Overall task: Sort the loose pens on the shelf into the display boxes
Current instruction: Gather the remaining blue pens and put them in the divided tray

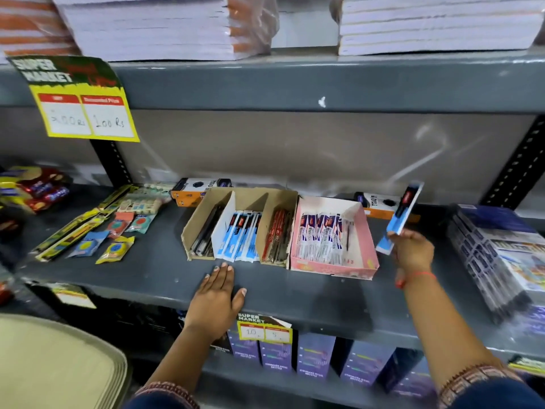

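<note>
A brown cardboard display box (pixel 203 211) stands mid-shelf with three slots: dark pens on the left, blue packaged pens (pixel 241 236) in the middle, red pens (pixel 277 234) on the right. Touching its right side is a pink box (pixel 365 246) full of white and purple pen packs. My right hand (pixel 413 249) is shut on blue pen packs (pixel 402 215), held tilted in the air to the right of the pink box. My left hand (pixel 219 296) lies flat and open on the shelf edge in front of the cardboard box.
Erasers, sharpeners and pencil packs (pixel 112 228) lie loose on the shelf's left part. Orange boxes (pixel 191 191) stand behind the display boxes. Stacked packs (pixel 501 255) fill the right end. Notebook stacks (pixel 147 25) rest on the shelf above, purple boxes (pixel 315 355) below.
</note>
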The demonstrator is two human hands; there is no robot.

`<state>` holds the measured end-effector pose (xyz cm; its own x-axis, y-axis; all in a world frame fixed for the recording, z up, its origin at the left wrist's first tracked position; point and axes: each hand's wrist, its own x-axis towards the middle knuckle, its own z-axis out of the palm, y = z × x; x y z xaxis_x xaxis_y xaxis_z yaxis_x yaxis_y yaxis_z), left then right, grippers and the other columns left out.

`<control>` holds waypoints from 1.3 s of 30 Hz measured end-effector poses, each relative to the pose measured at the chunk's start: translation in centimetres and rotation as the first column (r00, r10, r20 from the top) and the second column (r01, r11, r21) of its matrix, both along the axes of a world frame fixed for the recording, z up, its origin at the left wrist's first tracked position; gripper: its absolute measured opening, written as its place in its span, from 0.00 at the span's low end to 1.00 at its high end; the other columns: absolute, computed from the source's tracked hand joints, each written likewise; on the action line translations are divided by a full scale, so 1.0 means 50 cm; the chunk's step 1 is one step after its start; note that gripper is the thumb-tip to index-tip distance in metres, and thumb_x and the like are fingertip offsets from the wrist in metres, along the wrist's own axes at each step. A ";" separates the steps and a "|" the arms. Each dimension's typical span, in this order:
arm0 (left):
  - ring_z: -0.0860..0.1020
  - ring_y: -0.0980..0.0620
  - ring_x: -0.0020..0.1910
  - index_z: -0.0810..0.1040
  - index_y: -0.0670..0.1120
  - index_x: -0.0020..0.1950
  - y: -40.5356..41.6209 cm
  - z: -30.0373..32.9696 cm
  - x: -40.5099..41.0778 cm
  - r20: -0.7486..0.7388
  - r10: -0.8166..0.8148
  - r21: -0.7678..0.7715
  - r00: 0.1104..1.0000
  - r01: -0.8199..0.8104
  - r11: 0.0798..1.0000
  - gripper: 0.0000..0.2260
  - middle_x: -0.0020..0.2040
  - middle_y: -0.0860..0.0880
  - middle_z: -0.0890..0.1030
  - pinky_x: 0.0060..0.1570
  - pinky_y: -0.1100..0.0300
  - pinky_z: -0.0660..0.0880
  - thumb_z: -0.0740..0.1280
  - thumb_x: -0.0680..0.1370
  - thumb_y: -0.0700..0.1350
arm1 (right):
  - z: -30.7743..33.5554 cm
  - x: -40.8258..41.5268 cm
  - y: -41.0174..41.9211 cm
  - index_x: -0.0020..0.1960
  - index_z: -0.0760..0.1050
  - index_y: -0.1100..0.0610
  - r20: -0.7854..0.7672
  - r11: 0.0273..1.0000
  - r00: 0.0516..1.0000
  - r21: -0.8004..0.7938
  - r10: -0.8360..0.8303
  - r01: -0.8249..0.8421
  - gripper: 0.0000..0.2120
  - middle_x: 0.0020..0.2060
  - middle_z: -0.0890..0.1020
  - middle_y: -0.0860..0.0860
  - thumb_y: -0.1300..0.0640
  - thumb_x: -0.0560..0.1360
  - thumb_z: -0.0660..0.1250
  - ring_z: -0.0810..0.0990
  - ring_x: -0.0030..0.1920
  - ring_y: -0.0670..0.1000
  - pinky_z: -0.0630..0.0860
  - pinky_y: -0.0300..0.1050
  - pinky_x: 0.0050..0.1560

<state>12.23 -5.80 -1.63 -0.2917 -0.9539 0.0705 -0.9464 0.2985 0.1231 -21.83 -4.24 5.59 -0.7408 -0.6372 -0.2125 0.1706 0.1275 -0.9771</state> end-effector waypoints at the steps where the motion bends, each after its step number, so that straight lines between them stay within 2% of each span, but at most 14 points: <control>1: 0.48 0.49 0.74 0.49 0.41 0.75 0.000 0.003 -0.002 -0.001 0.005 0.007 1.000 -0.005 1.000 0.42 0.76 0.44 0.51 0.69 0.58 0.41 0.33 0.68 0.64 | 0.018 0.025 0.000 0.38 0.75 0.56 0.100 0.990 0.995 -0.142 0.019 -0.004 0.09 0.18 0.75 0.44 0.68 0.73 0.65 0.69 0.16 0.38 0.64 0.29 0.18; 3: 0.48 0.50 0.74 0.48 0.41 0.75 -0.001 0.006 -0.001 0.001 0.012 0.029 1.000 -0.012 1.000 0.35 0.76 0.44 0.50 0.70 0.58 0.42 0.41 0.75 0.63 | 0.047 0.091 0.012 0.35 0.73 0.53 0.167 0.949 0.968 -0.285 0.188 -0.135 0.14 0.17 0.77 0.43 0.70 0.73 0.64 0.69 0.18 0.37 0.62 0.30 0.19; 6: 0.48 0.50 0.74 0.46 0.41 0.75 -0.006 0.010 0.004 -0.031 0.027 0.047 0.999 -0.025 0.999 0.30 0.76 0.44 0.50 0.70 0.58 0.43 0.50 0.81 0.57 | 0.064 0.195 0.035 0.34 0.73 0.52 0.125 0.878 0.888 -0.263 0.442 -0.400 0.14 0.27 0.82 0.44 0.68 0.73 0.64 0.73 0.27 0.40 0.62 0.35 0.27; 9: 0.48 0.49 0.74 0.47 0.41 0.75 -0.021 0.013 0.022 -0.057 0.085 0.047 0.995 -0.082 0.996 0.29 0.76 0.44 0.51 0.71 0.57 0.44 0.50 0.81 0.57 | 0.058 0.276 0.049 0.38 0.76 0.53 0.131 0.807 0.812 -0.276 0.569 -0.521 0.11 0.32 0.82 0.49 0.68 0.73 0.65 0.74 0.31 0.44 0.65 0.37 0.30; 12: 0.49 0.47 0.74 0.47 0.40 0.75 -0.043 0.021 0.045 -0.054 0.178 0.052 0.982 -0.176 0.983 0.28 0.76 0.42 0.51 0.71 0.55 0.45 0.49 0.81 0.55 | 0.052 0.337 0.056 0.41 0.79 0.58 0.163 0.757 0.751 -0.300 0.640 -0.580 0.08 0.31 0.83 0.50 0.69 0.72 0.66 0.77 0.30 0.45 0.70 0.36 0.31; 14: 0.49 0.46 0.74 0.47 0.39 0.75 -0.050 0.023 0.050 -0.056 0.215 0.058 0.975 -0.212 0.976 0.28 0.76 0.41 0.50 0.71 0.54 0.45 0.49 0.81 0.55 | 0.044 0.371 0.060 0.42 0.80 0.58 0.169 0.725 0.713 -0.299 0.681 -0.621 0.08 0.33 0.82 0.52 0.70 0.72 0.67 0.76 0.34 0.48 0.70 0.38 0.34; 16: 0.48 0.45 0.74 0.45 0.39 0.75 -0.053 0.019 0.050 -0.057 0.238 0.059 0.969 -0.235 0.970 0.29 0.76 0.40 0.49 0.71 0.54 0.44 0.48 0.81 0.56 | 0.038 0.397 0.060 0.43 0.80 0.58 0.173 0.713 0.698 -0.291 0.695 -0.638 0.09 0.36 0.81 0.54 0.70 0.72 0.67 0.73 0.39 0.51 0.68 0.41 0.37; 20: 0.48 0.45 0.74 0.46 0.38 0.75 -0.054 0.005 0.050 -0.064 0.247 0.031 0.967 -0.246 0.969 0.30 0.76 0.40 0.49 0.71 0.55 0.43 0.48 0.81 0.56 | 0.035 0.423 0.060 0.44 0.80 0.58 0.165 0.713 0.699 -0.270 0.696 -0.647 0.10 0.37 0.81 0.53 0.71 0.72 0.66 0.74 0.42 0.50 0.70 0.40 0.39; 25: 0.50 0.45 0.74 0.48 0.38 0.75 -0.052 -0.001 0.051 -0.089 0.242 -0.019 0.966 -0.244 0.969 0.29 0.76 0.40 0.51 0.71 0.55 0.44 0.45 0.81 0.56 | 0.030 0.437 0.055 0.40 0.79 0.53 0.119 0.700 0.695 -0.239 0.709 -0.673 0.13 0.28 0.84 0.44 0.71 0.73 0.66 0.79 0.31 0.40 0.72 0.31 0.33; 29: 0.51 0.45 0.74 0.48 0.38 0.75 -0.049 0.001 0.053 -0.087 0.230 -0.031 0.969 -0.233 0.972 0.29 0.76 0.40 0.52 0.70 0.54 0.45 0.48 0.81 0.56 | 0.024 0.447 0.048 0.40 0.79 0.53 0.104 0.700 0.698 -0.228 0.709 -0.677 0.13 0.28 0.84 0.44 0.70 0.73 0.66 0.78 0.31 0.40 0.73 0.30 0.32; 32: 0.50 0.45 0.74 0.47 0.38 0.75 -0.046 0.005 0.053 -0.084 0.234 -0.027 0.968 -0.237 0.971 0.30 0.76 0.40 0.51 0.70 0.54 0.45 0.46 0.80 0.57 | 0.023 0.459 0.041 0.40 0.79 0.53 0.115 0.711 0.706 -0.220 0.699 -0.668 0.13 0.29 0.83 0.44 0.70 0.73 0.66 0.78 0.32 0.41 0.73 0.30 0.30; 35: 0.49 0.45 0.74 0.46 0.38 0.75 -0.048 0.008 0.054 -0.090 0.231 0.007 0.969 -0.231 0.973 0.30 0.76 0.40 0.49 0.71 0.54 0.44 0.45 0.80 0.58 | 0.023 0.474 0.022 0.39 0.77 0.54 0.139 0.786 0.775 -0.165 0.617 -0.596 0.13 0.29 0.82 0.46 0.72 0.72 0.66 0.77 0.29 0.41 0.71 0.28 0.27; 37: 0.48 0.44 0.74 0.45 0.38 0.75 -0.051 0.012 0.056 -0.081 0.219 0.014 0.972 -0.218 0.976 0.29 0.76 0.40 0.48 0.71 0.54 0.44 0.48 0.81 0.55 | 0.016 0.480 -0.002 0.37 0.75 0.55 0.124 0.855 0.847 -0.099 0.518 -0.509 0.14 0.31 0.79 0.51 0.73 0.71 0.67 0.74 0.28 0.43 0.69 0.30 0.26; 39: 0.49 0.45 0.74 0.45 0.38 0.74 -0.054 0.013 0.064 -0.068 0.220 -0.021 0.973 -0.222 0.975 0.27 0.76 0.40 0.50 0.71 0.54 0.45 0.49 0.82 0.52 | 0.011 0.487 -0.032 0.37 0.73 0.56 0.047 0.892 0.891 -0.040 0.452 -0.450 0.13 0.33 0.77 0.53 0.72 0.71 0.67 0.74 0.31 0.47 0.70 0.33 0.31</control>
